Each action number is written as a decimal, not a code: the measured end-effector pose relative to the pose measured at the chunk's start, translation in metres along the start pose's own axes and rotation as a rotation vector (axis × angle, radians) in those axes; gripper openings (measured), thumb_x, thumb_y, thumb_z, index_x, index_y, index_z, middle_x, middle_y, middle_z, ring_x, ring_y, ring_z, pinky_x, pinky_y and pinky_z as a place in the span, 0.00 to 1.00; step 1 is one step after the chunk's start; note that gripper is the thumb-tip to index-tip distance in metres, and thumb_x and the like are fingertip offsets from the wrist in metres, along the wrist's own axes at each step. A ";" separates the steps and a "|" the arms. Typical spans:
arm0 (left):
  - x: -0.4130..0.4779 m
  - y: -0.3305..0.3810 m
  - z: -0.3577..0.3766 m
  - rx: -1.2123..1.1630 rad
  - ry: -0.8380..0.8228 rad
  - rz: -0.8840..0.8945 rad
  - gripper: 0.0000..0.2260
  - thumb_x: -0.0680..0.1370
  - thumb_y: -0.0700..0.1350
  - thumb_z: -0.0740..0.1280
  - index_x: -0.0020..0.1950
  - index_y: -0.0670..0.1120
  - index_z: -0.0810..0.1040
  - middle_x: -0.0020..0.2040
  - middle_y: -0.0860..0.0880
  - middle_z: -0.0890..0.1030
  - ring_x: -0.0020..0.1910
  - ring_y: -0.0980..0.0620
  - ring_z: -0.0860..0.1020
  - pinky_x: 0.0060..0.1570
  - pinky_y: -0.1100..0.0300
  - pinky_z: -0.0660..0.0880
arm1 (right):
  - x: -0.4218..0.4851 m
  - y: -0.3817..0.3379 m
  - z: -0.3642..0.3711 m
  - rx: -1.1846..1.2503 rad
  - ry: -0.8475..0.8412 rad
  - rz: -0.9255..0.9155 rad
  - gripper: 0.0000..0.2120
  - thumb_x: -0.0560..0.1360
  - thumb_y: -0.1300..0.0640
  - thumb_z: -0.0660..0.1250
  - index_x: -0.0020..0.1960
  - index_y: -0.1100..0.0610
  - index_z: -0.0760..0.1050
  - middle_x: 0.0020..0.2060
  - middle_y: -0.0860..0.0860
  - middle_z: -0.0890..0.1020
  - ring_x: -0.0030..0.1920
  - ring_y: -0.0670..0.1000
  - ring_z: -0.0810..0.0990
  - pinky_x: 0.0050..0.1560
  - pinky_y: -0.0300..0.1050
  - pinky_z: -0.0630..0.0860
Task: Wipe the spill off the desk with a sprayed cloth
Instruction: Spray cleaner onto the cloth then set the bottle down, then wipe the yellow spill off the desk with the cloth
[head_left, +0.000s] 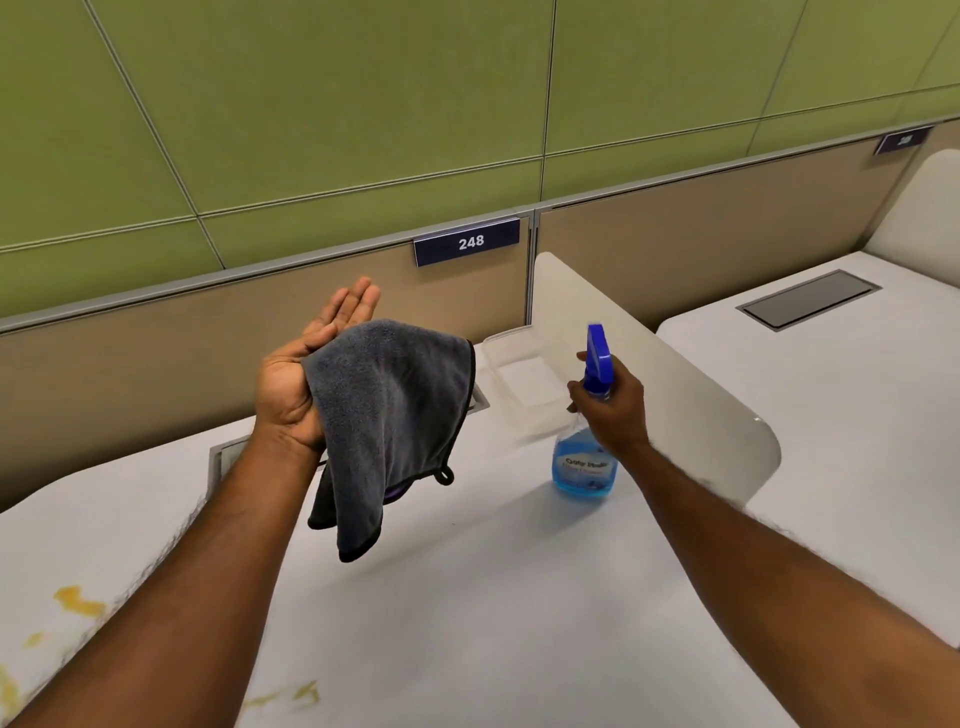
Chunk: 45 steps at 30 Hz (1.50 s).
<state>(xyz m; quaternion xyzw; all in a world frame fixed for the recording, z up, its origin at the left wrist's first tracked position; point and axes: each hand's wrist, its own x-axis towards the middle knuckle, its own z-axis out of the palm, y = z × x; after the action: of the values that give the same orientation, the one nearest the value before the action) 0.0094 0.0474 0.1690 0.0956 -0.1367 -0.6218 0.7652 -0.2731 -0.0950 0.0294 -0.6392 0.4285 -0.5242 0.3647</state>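
Note:
My left hand (298, 379) is raised palm-up above the white desk (467, 597), fingers stretched out, with a grey cloth (389, 415) draped over the palm and hanging down. My right hand (613, 402) grips the neck of a spray bottle (584, 467) of blue liquid, its blue nozzle pointing left toward the cloth. The bottle's base is at or just above the desk; I cannot tell which. Yellow-brown spill marks (78, 600) lie on the desk at the lower left, with more spill (291, 696) near the bottom edge.
A clear plastic tray (524, 382) sits at the back of the desk beside a white curved divider (675, 374). A beige partition with a "248" label (470, 241) stands behind. A cable hatch (221, 457) lies behind my left wrist. Another desk (857, 389) is at right.

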 end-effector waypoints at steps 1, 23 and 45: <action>0.002 -0.001 -0.001 0.003 0.004 0.004 0.38 0.62 0.25 0.64 0.73 0.34 0.64 0.69 0.34 0.72 0.67 0.37 0.70 0.61 0.44 0.66 | 0.003 0.006 0.001 -0.024 0.014 -0.008 0.20 0.72 0.66 0.72 0.61 0.57 0.71 0.54 0.57 0.80 0.46 0.62 0.80 0.45 0.58 0.83; 0.002 -0.007 -0.006 0.089 0.050 0.000 0.41 0.61 0.27 0.65 0.75 0.36 0.62 0.67 0.36 0.75 0.65 0.38 0.74 0.63 0.45 0.68 | -0.092 0.002 0.031 -0.189 0.317 -0.306 0.15 0.70 0.53 0.71 0.51 0.55 0.69 0.44 0.50 0.74 0.44 0.49 0.73 0.43 0.52 0.74; -0.117 0.122 -0.044 0.355 0.088 0.026 0.25 0.71 0.31 0.58 0.69 0.37 0.68 0.66 0.38 0.77 0.65 0.41 0.77 0.60 0.49 0.75 | -0.126 -0.138 0.173 0.575 -0.658 0.439 0.22 0.67 0.56 0.77 0.59 0.54 0.77 0.54 0.51 0.85 0.55 0.55 0.84 0.50 0.48 0.82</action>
<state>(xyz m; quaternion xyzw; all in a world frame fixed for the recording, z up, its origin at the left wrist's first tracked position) 0.1147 0.1865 0.1552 0.2546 -0.2118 -0.5732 0.7495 -0.0904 0.0756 0.0789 -0.5387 0.2529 -0.3023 0.7446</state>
